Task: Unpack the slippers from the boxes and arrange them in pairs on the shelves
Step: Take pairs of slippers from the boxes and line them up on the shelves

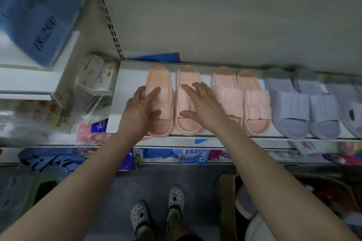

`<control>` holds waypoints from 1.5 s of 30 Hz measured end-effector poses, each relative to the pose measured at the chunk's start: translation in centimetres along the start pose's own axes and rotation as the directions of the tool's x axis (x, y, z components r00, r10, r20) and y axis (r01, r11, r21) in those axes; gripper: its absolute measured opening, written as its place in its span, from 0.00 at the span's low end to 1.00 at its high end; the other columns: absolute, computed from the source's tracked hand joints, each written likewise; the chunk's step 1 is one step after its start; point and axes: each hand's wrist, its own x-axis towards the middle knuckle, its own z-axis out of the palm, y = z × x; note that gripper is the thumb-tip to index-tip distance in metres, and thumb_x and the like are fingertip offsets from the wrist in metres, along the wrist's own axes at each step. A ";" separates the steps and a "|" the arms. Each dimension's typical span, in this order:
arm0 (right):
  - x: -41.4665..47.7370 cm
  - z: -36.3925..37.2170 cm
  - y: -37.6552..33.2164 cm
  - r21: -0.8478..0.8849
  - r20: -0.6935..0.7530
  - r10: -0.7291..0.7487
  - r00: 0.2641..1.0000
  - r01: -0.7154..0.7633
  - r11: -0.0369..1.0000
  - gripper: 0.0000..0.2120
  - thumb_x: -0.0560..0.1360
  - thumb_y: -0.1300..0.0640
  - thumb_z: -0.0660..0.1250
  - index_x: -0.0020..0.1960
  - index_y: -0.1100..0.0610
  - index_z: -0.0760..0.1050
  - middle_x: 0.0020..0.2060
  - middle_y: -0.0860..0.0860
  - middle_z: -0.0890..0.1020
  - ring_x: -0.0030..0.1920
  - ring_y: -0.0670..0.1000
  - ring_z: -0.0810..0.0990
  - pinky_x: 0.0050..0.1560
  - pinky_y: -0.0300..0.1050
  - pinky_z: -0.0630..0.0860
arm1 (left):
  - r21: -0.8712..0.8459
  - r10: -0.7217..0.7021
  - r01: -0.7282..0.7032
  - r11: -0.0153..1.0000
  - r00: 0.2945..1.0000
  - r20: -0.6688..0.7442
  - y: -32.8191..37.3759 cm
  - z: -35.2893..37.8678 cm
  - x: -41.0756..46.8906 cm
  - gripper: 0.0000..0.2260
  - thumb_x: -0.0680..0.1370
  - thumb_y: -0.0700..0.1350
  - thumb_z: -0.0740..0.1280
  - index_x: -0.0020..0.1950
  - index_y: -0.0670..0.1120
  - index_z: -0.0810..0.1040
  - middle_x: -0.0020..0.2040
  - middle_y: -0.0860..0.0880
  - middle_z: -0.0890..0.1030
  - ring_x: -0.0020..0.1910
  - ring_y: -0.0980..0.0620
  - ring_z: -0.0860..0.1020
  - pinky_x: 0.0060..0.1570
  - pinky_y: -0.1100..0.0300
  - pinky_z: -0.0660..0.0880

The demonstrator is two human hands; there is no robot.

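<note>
Two pairs of pink slippers stand toes-forward on the white shelf (pixel 127 88). My left hand (pixel 140 110) lies with straight fingers on the left slipper (pixel 162 123) of the left pink pair. My right hand (pixel 203 107) lies flat, fingers spread, over that pair's right slipper (pixel 186 123). The second pink pair (pixel 252 107) sits just to the right, untouched. Further right stand pale lilac slippers (pixel 305 111). A cardboard box (pixel 228 201) with more slippers in it stands on the floor at lower right.
Tissue packs (pixel 94 84) fill the shelf section to the left, and a blue package (pixel 39 15) lies above them. Packaged goods (pixel 192 155) line the lower shelf. A green stool (pixel 23 191) stands at lower left. My feet in white clogs (pixel 156 211) stand on the grey floor.
</note>
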 end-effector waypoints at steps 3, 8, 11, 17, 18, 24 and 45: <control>0.1 -0.4 1.3 0.006 -0.002 0.002 1.000 -0.002 1.000 0.40 0.74 0.44 0.70 0.79 0.50 0.53 0.76 0.58 0.58 0.77 0.60 0.52 0.76 0.55 0.56 | 0.007 0.000 0.000 1.000 1.000 0.020 1.1 0.4 0.8 0.29 0.78 0.50 0.66 0.77 0.57 0.58 0.77 0.45 0.57 0.66 0.39 0.68 0.64 0.46 0.69; 0.0 -0.6 2.6 -0.012 -0.008 -0.026 1.000 0.026 1.000 0.40 0.74 0.43 0.70 0.79 0.50 0.53 0.75 0.58 0.59 0.77 0.60 0.53 0.75 0.55 0.58 | 0.014 0.027 -0.027 1.000 0.999 0.021 2.2 1.3 1.2 0.29 0.78 0.51 0.66 0.76 0.56 0.59 0.76 0.45 0.58 0.65 0.39 0.69 0.62 0.46 0.71; -0.1 -0.6 2.7 -0.030 0.002 -0.037 0.999 0.037 0.999 0.40 0.74 0.43 0.70 0.79 0.50 0.53 0.76 0.58 0.58 0.77 0.60 0.52 0.75 0.56 0.58 | 0.026 0.025 -0.025 0.999 0.999 0.021 2.4 1.5 1.1 0.28 0.78 0.52 0.66 0.76 0.56 0.59 0.76 0.45 0.59 0.64 0.39 0.70 0.62 0.46 0.72; -0.6 -1.3 2.0 -0.097 0.050 -0.016 0.999 0.021 0.995 0.39 0.78 0.42 0.64 0.80 0.49 0.47 0.78 0.56 0.52 0.78 0.59 0.48 0.75 0.53 0.55 | 0.067 0.045 -0.047 0.997 0.998 0.042 2.5 0.8 0.9 0.28 0.79 0.52 0.64 0.77 0.56 0.58 0.77 0.44 0.57 0.68 0.41 0.66 0.67 0.49 0.67; -1.0 -1.5 1.8 -0.117 0.052 -0.012 0.999 0.018 0.993 0.38 0.78 0.42 0.63 0.80 0.49 0.46 0.79 0.56 0.51 0.78 0.58 0.48 0.75 0.52 0.54 | 0.085 0.063 -0.066 0.994 0.997 0.031 2.6 0.5 0.7 0.28 0.79 0.53 0.64 0.77 0.55 0.58 0.77 0.44 0.58 0.69 0.41 0.65 0.68 0.50 0.66; -7.4 -2.2 0.5 -0.201 -0.054 -0.012 0.998 0.001 0.980 0.32 0.80 0.47 0.63 0.78 0.58 0.57 0.76 0.60 0.61 0.76 0.61 0.59 0.74 0.55 0.62 | 0.114 0.385 -0.379 0.918 0.922 -0.036 3.1 -1.7 -2.3 0.24 0.76 0.47 0.69 0.71 0.46 0.70 0.65 0.41 0.76 0.61 0.39 0.74 0.62 0.50 0.70; -51.4 9.4 -0.4 -0.040 -0.402 0.547 0.734 -0.611 0.791 0.17 0.79 0.52 0.61 0.59 0.63 0.79 0.53 0.58 0.81 0.52 0.59 0.80 0.51 0.54 0.78 | -0.233 0.941 -0.926 0.295 0.240 0.237 21.0 9.5 -24.9 0.14 0.77 0.47 0.63 0.58 0.44 0.81 0.52 0.45 0.81 0.48 0.42 0.79 0.50 0.52 0.75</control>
